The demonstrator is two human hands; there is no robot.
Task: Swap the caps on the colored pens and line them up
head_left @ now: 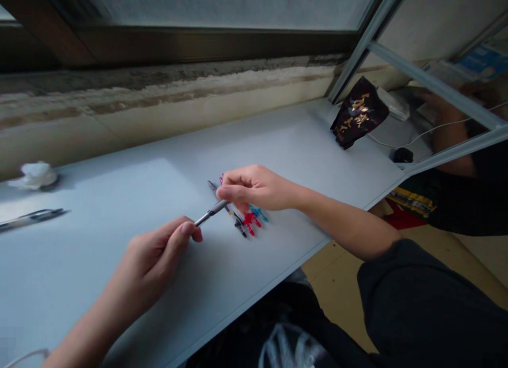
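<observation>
Between my two hands a slim grey and black pen (211,212) is held above the white desk. My left hand (166,249) pinches its lower left end between thumb and fingers. The other end sits in the closed fingers of my right hand (256,188). Beneath and behind my right hand lies a group of several pens: black (240,226), red (251,221) and blue (260,213) ends stick out toward me. A grey tip (211,185) shows on the far side. Their middles are hidden by my right hand.
On the left of the desk (130,183) lie another pen (34,218) and a crumpled white tissue (35,175). A dark packet with gold lettering (359,113) stands at the right, by a metal frame (436,82). Past the frame, another person's arm (450,130) shows.
</observation>
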